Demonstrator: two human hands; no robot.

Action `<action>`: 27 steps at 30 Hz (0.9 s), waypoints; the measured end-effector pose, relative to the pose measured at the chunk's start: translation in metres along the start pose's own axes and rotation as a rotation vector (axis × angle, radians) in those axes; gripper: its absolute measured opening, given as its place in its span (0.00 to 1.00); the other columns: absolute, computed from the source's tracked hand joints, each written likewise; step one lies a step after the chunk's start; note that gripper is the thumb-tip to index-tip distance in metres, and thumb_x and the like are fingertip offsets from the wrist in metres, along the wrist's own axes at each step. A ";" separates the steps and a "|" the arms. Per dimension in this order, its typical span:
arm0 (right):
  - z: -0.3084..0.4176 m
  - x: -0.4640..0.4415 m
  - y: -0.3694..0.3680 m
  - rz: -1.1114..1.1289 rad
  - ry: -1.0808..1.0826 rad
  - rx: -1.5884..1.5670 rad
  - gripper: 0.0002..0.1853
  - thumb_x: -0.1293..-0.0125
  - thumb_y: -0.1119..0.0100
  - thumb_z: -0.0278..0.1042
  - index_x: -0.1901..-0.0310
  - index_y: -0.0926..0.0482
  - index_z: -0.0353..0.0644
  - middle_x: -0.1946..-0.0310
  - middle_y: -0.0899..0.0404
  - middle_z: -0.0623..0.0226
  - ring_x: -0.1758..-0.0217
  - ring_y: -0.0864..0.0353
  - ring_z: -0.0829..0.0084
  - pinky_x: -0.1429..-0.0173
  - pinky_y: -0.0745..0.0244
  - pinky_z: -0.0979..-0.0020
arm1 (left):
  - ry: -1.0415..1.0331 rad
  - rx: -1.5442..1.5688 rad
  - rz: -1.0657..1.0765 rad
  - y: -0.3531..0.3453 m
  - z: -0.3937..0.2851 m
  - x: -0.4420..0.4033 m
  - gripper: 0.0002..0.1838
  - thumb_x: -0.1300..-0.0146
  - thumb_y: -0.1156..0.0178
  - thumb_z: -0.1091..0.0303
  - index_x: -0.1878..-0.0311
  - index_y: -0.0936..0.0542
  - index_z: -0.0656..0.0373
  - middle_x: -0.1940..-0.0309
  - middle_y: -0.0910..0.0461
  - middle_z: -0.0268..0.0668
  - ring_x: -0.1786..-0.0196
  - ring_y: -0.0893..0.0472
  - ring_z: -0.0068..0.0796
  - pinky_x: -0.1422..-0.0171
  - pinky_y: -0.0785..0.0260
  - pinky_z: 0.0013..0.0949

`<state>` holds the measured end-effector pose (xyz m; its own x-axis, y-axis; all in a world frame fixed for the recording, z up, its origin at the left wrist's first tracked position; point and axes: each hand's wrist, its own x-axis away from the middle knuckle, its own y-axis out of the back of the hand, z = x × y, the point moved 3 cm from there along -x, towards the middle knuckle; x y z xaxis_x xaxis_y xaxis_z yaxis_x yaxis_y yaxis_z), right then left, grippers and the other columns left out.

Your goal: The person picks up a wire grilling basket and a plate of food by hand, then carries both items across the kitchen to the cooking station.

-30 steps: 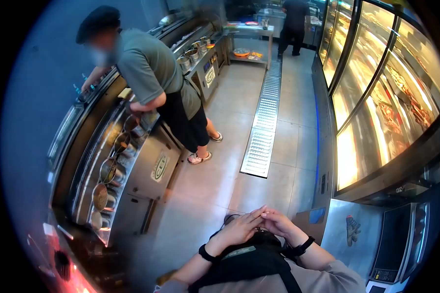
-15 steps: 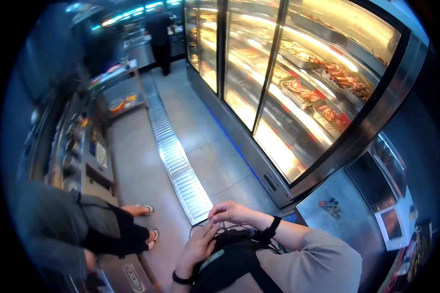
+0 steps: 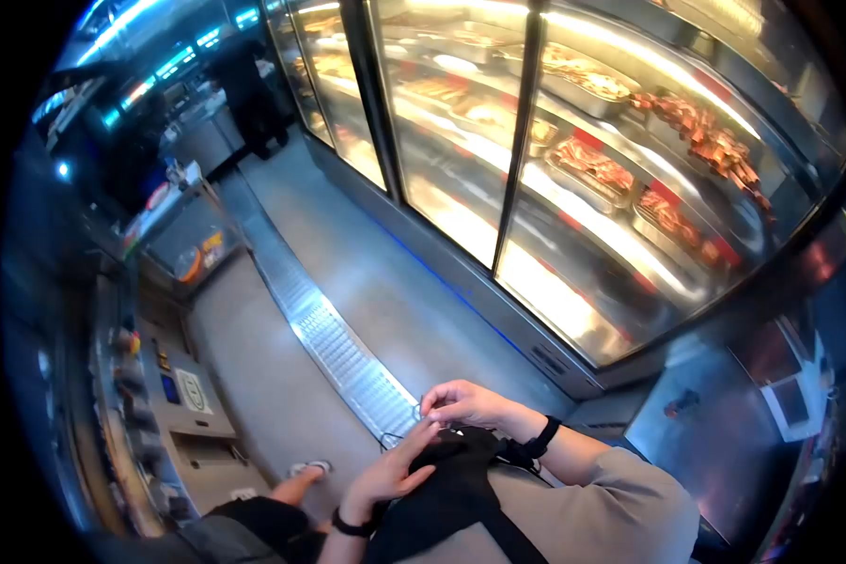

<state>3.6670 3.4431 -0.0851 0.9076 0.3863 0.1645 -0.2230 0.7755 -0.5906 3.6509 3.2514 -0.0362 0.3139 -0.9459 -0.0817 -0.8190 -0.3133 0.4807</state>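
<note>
My right hand point(image 3: 470, 404) is in front of my chest with thumb and fingertips pinched together. A small loop of thin dark cord point(image 3: 416, 412) shows at those fingertips. Just below, my left hand point(image 3: 385, 477) lies palm toward my body, fingers stretched out and thumb apart, its fingertips close to the right ones. More thin cord curls beyond the left fingers. Under both hands is a black apron or strap point(image 3: 442, 484) over my grey shirt point(image 3: 592, 498). Each wrist wears a black band.
A lit glass-door display fridge point(image 3: 508, 273) with trays of meat point(image 3: 592, 164) stands to the right. A metal drain grate point(image 3: 334, 343) runs along the floor. Another person's leg point(image 3: 296, 484) is close at left, beside steel counters point(image 3: 193, 395). A person in dark clothes point(image 3: 249, 94) stands far back.
My view has swung, so the fridge fills more of the right side. The person at left has shifted down toward the bottom edge. My hands stay together at my chest, the left thumb now spread.
</note>
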 end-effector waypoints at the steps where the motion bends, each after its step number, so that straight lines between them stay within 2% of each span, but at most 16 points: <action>1: 0.019 -0.027 0.018 0.025 0.014 0.001 0.09 0.36 0.40 0.28 0.55 0.21 0.38 0.60 0.20 0.69 0.55 0.22 0.78 0.48 0.28 0.75 | 0.000 -0.093 0.029 0.024 0.011 -0.025 0.40 0.39 0.39 0.75 0.25 0.47 0.56 0.25 0.49 0.47 0.29 0.36 0.42 0.27 0.42 0.38; 2: 0.036 -0.048 0.032 0.013 0.019 0.026 0.08 0.36 0.40 0.27 0.55 0.21 0.39 0.61 0.20 0.70 0.55 0.22 0.79 0.48 0.28 0.75 | 0.011 -0.103 0.022 0.043 0.024 -0.045 0.40 0.39 0.39 0.75 0.25 0.47 0.56 0.25 0.49 0.47 0.29 0.36 0.42 0.27 0.42 0.38; 4: 0.068 -0.084 0.058 -0.022 0.008 0.002 0.08 0.35 0.41 0.27 0.56 0.21 0.40 0.63 0.19 0.73 0.57 0.23 0.80 0.50 0.29 0.77 | 0.080 0.190 0.013 0.076 0.049 -0.082 0.42 0.40 0.39 0.75 0.25 0.49 0.56 0.25 0.51 0.46 0.33 0.29 0.41 0.29 0.40 0.39; 7: 0.126 -0.141 0.087 -0.003 -0.020 0.070 0.08 0.35 0.41 0.28 0.55 0.21 0.39 0.62 0.19 0.73 0.59 0.23 0.81 0.52 0.29 0.78 | 0.066 0.161 0.030 0.134 0.070 -0.130 0.43 0.39 0.42 0.78 0.24 0.53 0.57 0.27 0.47 0.44 0.33 0.31 0.37 0.29 0.41 0.40; 8: 0.139 -0.160 0.094 0.020 0.002 0.057 0.08 0.35 0.41 0.28 0.55 0.21 0.39 0.62 0.19 0.73 0.60 0.23 0.81 0.54 0.29 0.78 | 0.088 0.152 -0.003 0.151 0.078 -0.145 0.43 0.40 0.41 0.77 0.24 0.51 0.57 0.24 0.52 0.46 0.37 0.26 0.37 0.31 0.38 0.38; 11: 0.171 -0.221 0.116 -0.010 -0.085 0.132 0.08 0.35 0.41 0.28 0.55 0.22 0.38 0.62 0.20 0.72 0.60 0.23 0.81 0.53 0.29 0.78 | 0.079 0.195 -0.042 0.203 0.102 -0.173 0.43 0.39 0.41 0.77 0.24 0.52 0.57 0.24 0.52 0.45 0.37 0.26 0.37 0.31 0.37 0.38; 13: 0.180 -0.271 0.131 0.018 -0.082 0.097 0.08 0.34 0.42 0.28 0.55 0.22 0.38 0.61 0.20 0.71 0.60 0.23 0.80 0.55 0.30 0.79 | 0.095 0.104 -0.087 0.242 0.125 -0.186 0.43 0.38 0.42 0.76 0.24 0.54 0.58 0.24 0.54 0.45 0.36 0.27 0.37 0.31 0.37 0.38; 15: 0.195 -0.318 0.138 0.028 -0.129 -0.006 0.08 0.34 0.42 0.27 0.54 0.22 0.38 0.62 0.21 0.71 0.62 0.24 0.81 0.57 0.30 0.80 | 0.088 0.257 -0.118 0.273 0.159 -0.196 0.43 0.38 0.42 0.76 0.24 0.55 0.58 0.23 0.56 0.44 0.36 0.27 0.37 0.31 0.37 0.37; 17: 0.201 -0.371 0.151 0.040 -0.159 0.012 0.07 0.34 0.42 0.26 0.55 0.21 0.38 0.64 0.21 0.72 0.65 0.26 0.83 0.59 0.31 0.81 | 0.078 0.231 -0.163 0.306 0.192 -0.203 0.43 0.37 0.43 0.77 0.24 0.56 0.58 0.23 0.59 0.44 0.35 0.28 0.37 0.30 0.38 0.37; 20: 0.226 -0.457 0.167 -0.048 -0.186 0.250 0.07 0.34 0.40 0.28 0.56 0.20 0.38 0.65 0.22 0.75 0.66 0.28 0.85 0.61 0.32 0.82 | 0.064 0.218 -0.179 0.373 0.246 -0.217 0.43 0.37 0.43 0.76 0.24 0.56 0.57 0.23 0.60 0.44 0.37 0.27 0.38 0.32 0.36 0.37; 23: 0.264 -0.547 0.169 -0.032 -0.126 0.280 0.09 0.34 0.40 0.29 0.54 0.21 0.38 0.64 0.22 0.75 0.65 0.28 0.85 0.60 0.32 0.82 | 0.069 0.271 -0.200 0.461 0.281 -0.236 0.43 0.37 0.44 0.76 0.23 0.56 0.55 0.23 0.60 0.43 0.39 0.26 0.38 0.33 0.35 0.37; 25: 0.289 -0.600 0.172 -0.027 -0.161 0.274 0.10 0.34 0.41 0.28 0.53 0.21 0.36 0.63 0.21 0.72 0.62 0.25 0.83 0.56 0.30 0.80 | 0.021 0.285 -0.233 0.515 0.308 -0.248 0.43 0.37 0.44 0.76 0.23 0.55 0.54 0.23 0.58 0.44 0.41 0.25 0.37 0.33 0.35 0.37; 27: 0.312 -0.651 0.176 0.073 -0.169 0.102 0.10 0.34 0.42 0.27 0.52 0.22 0.35 0.60 0.20 0.68 0.59 0.23 0.80 0.52 0.27 0.77 | -0.012 0.293 -0.165 0.570 0.331 -0.265 0.42 0.37 0.44 0.76 0.23 0.55 0.55 0.23 0.55 0.44 0.43 0.25 0.36 0.34 0.34 0.37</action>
<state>2.9256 3.4839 -0.0493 0.8170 0.5150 0.2594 -0.3287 0.7855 -0.5244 2.9422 3.2956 -0.0292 0.4496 -0.8808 -0.1485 -0.8613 -0.4715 0.1892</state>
